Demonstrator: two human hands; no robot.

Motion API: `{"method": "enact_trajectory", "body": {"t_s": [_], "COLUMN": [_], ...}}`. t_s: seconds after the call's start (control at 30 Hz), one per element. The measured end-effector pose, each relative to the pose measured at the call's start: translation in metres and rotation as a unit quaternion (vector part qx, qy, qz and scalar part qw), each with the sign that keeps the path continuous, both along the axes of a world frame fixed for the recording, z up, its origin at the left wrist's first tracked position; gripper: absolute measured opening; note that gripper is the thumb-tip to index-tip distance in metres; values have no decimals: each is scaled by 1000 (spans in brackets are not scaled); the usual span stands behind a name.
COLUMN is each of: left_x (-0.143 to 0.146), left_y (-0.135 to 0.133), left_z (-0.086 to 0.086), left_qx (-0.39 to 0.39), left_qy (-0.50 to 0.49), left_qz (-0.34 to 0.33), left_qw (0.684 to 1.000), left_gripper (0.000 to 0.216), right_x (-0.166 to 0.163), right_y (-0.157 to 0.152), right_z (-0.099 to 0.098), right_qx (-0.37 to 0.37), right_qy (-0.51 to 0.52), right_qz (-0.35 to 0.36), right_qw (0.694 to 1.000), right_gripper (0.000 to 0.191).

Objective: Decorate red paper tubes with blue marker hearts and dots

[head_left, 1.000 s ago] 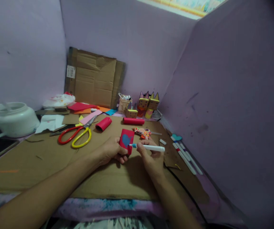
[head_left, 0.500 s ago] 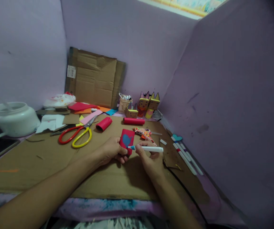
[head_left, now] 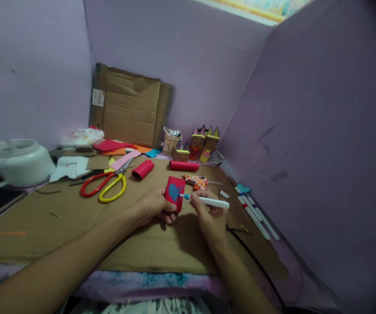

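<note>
Hiding its lower edge, the left hand (head_left: 153,208) clasps a red paper roll with a blue heart (head_left: 174,193); the right hand (head_left: 209,214) pinches a white marker (head_left: 207,201), tip touching the roll beside the fingers.

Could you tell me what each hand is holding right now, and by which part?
The left hand grips the red roll by its lower end. The right hand pinches the marker near its blue tip, which touches the roll's right edge.
</note>
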State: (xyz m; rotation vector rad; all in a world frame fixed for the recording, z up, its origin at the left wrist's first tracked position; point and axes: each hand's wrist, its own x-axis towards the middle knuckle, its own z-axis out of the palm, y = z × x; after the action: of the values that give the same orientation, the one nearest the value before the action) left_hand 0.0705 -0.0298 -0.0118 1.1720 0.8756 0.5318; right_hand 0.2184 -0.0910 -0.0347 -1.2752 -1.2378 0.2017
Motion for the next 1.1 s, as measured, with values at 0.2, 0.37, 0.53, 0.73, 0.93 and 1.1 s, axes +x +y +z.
{"method": "enact_trajectory", "body": {"t_s": [0.2, 0.37, 0.53, 0.73, 0.93, 1.1], "left_x": [-1, -2, -1, -1, -1, -1], "left_y": [0, 0, 0, 1, 1, 1], "left_z": [-1, -2, -2, -2, -2, -2], "left_qx": [12, 12, 8, 0, -7, -4], "left_qy": [-13, -14, -11, -4, -12, -9], "left_qz": [-12, -10, -3, 2, -1, 9], "left_qw": [1000, 1000, 1000, 1000, 1000, 1000], "left_gripper": [21, 21, 21, 23, 30, 22], "right_x": [-2, -4, -4, -1, 2, 0], "right_y": [-1, -2, -3, 0, 1, -1], "right_z": [-2, 1, 2, -1, -3, -2], "right_qx": [-8, -14, -12, -16, -9, -6], "right_qy": [5, 4, 3, 30, 8, 7], "right_qz": [27, 42, 37, 13, 0, 12], "right_qw": [1000, 999, 999, 999, 1000, 1000], "right_gripper": [19, 20, 19, 21, 21, 20]}}
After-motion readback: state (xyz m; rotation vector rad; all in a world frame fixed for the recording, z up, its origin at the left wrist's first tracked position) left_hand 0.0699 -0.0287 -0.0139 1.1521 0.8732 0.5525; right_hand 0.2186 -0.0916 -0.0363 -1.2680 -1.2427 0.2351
